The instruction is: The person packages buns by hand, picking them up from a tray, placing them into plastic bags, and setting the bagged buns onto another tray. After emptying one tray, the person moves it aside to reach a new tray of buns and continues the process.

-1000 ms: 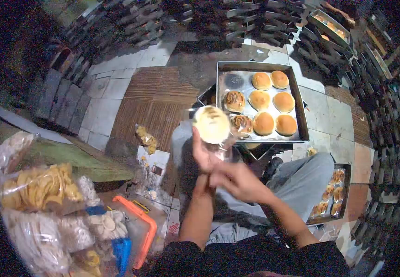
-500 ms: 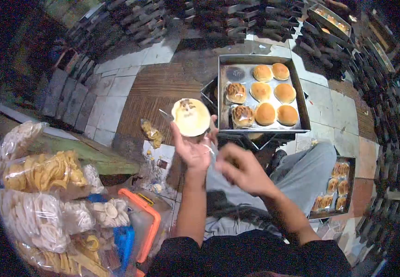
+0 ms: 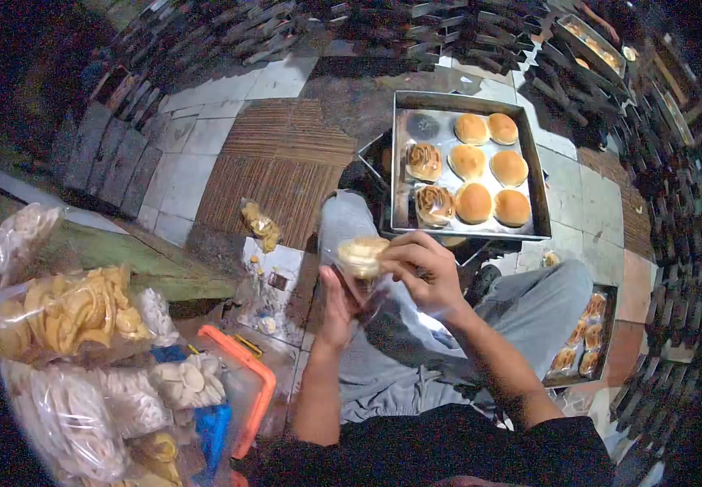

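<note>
A pale bun [image 3: 360,258] is held up over my lap, tilted so its side faces me. My left hand [image 3: 339,307] cups it from below and the left. Clear shiny plastic hangs below the bun between my hands. The fingers of my right hand [image 3: 425,272] are bent and closed at the bun's right edge. Ahead and to the right stands a metal tray [image 3: 539,183] with several plain round buns [image 3: 509,168] and a couple of buns with brown stripes [image 3: 434,204].
On my left are clear bags of yellow chips [image 3: 75,312] and of pale rings [image 3: 71,414], beside an orange-rimmed container [image 3: 266,390]. A small bag [image 3: 260,226] lies on the floor. Another tray of wrapped buns [image 3: 590,333] sits to the right of my knee.
The bun has come down toward my lap, and its pale, spread-topped face has tipped away from view. My right hand has risen to the bun's right edge.
</note>
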{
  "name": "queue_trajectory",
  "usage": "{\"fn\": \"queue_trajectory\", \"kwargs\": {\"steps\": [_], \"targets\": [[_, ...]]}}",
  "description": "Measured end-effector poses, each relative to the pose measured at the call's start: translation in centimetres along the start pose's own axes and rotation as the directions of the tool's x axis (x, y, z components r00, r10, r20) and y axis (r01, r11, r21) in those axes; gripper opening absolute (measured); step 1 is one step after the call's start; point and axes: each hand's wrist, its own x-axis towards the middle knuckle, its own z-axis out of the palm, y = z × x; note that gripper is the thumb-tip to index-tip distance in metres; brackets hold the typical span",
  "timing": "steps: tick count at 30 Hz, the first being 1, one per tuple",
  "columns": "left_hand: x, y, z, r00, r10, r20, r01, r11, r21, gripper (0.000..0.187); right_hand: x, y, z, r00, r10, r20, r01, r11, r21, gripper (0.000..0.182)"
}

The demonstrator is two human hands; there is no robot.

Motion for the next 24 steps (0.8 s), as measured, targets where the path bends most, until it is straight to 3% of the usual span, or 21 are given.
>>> {"fn": "queue_trajectory", "kwargs": {"steps": [1, 2, 3, 4, 5, 7, 10, 11, 12, 13, 14, 15, 16, 17, 19, 21, 23, 24], "targets": [[0.2, -0.4, -3.3, 0.993, -0.090, -0.078, 0.115, 0.891, 0.439, 0.059, 0.1, 0.5, 0.4, 0.996, 0.078, -0.031, -0.077, 0.996, 0.037, 0.018], [0.3, 0.1, -3.1, 0.992, -0.093, -0.080, 0.118, 0.895, 0.431, 0.059, 0.2, 0.7, 0.7, 0.985, 0.159, -0.060, -0.155, 0.985, 0.076, 0.015], [0.2, 1.2, -2.4, 0.954, 0.277, -0.112, -0.132, 0.725, 0.676, 0.044, 0.7, 0.8, 1.0, 0.985, 0.161, -0.054, -0.157, 0.985, 0.071, 0.015], [0.4, 2.1, -1.9, 0.797, 0.603, -0.034, -0.282, 0.421, 0.862, 0.029, 1.4, 0.6, 1.2, 0.980, 0.190, -0.065, -0.183, 0.978, 0.101, 0.014], [1.1, 2.7, -1.7, 0.801, 0.598, -0.039, -0.279, 0.431, 0.858, 0.029, 2.0, 0.5, 1.4, 0.973, 0.220, -0.077, -0.209, 0.969, 0.130, 0.013], [2.8, 3.7, -1.4, 0.557, 0.817, 0.146, -0.648, 0.318, 0.692, 0.012, 2.8, -0.7, 1.1, 0.971, 0.228, -0.076, -0.221, 0.971, 0.091, 0.013], [4.0, 4.5, -1.7, 0.527, 0.830, 0.180, -0.740, 0.345, 0.578, 0.007, 3.7, -4.9, -0.2, 0.991, -0.131, 0.029, 0.133, 0.931, -0.341, 0.016], [3.8, 4.9, -1.8, 0.532, 0.826, 0.189, -0.780, 0.391, 0.488, 0.006, 3.1, -5.1, 0.0, 0.978, -0.200, -0.058, 0.172, 0.933, -0.316, 0.016], [2.5, 5.2, -1.9, 0.761, 0.641, 0.105, -0.618, 0.665, 0.419, 0.005, 2.9, -4.1, -0.1, 0.987, -0.132, -0.094, 0.099, 0.950, -0.296, 0.014], [2.1, 5.3, -1.8, 0.763, 0.636, 0.114, -0.617, 0.666, 0.418, 0.005, 2.2, -2.0, -0.3, 0.989, -0.068, -0.129, 0.030, 0.962, -0.273, 0.013], [2.2, 5.2, -1.3, 0.826, 0.564, 0.017, -0.537, 0.775, 0.332, 0.004, 1.3, 1.5, -0.4, 0.967, 0.233, -0.106, -0.206, 0.954, 0.217, 0.011], [2.1, 5.0, -0.9, 0.880, 0.470, -0.069, -0.444, 0.865, 0.235, 0.004, 0.8, 1.1, -1.5, 0.882, 0.470, -0.029, -0.420, 0.812, 0.404, 0.011], [2.0, 4.6, -0.5, 0.888, 0.441, -0.130, -0.435, 0.897, 0.077, 0.005, 0.4, 0.6, -1.9, 0.880, 0.475, -0.033, -0.429, 0.822, 0.375, 0.011], [2.4, 4.6, -0.5, 0.888, 0.443, -0.127, -0.436, 0.897, 0.075, 0.005, 0.4, 0.2, -2.2, 0.878, 0.478, -0.034, -0.439, 0.830, 0.343, 0.011], [2.2, 3.9, -0.9, 0.824, 0.563, -0.073, -0.516, 0.797, 0.314, 0.010, 1.2, -0.1, -2.1, 0.819, 0.553, -0.153, -0.460, 0.793, 0.401, 0.015], [3.6, 4.6, 0.3, 0.783, 0.621, -0.045, -0.563, 0.737, 0.373, 0.015, 3.5, -0.3, -2.7, 0.783, 0.616, -0.088, -0.514, 0.720, 0.466, 0.016], [4.8, 5.8, 1.9, 0.721, 0.688, 0.082, -0.622, 0.589, 0.516, 0.017, 5.3, 1.4, -1.5, 0.851, 0.524, -0.015, -0.500, 0.820, 0.279, 0.015], [4.9, 5.9, 1.7, 0.655, 0.750, 0.084, -0.599, 0.448, 0.664, 0.019, 5.4, 3.5, -0.6, 0.782, 0.615, 0.099, -0.594, 0.689, 0.416, 0.014]]}}
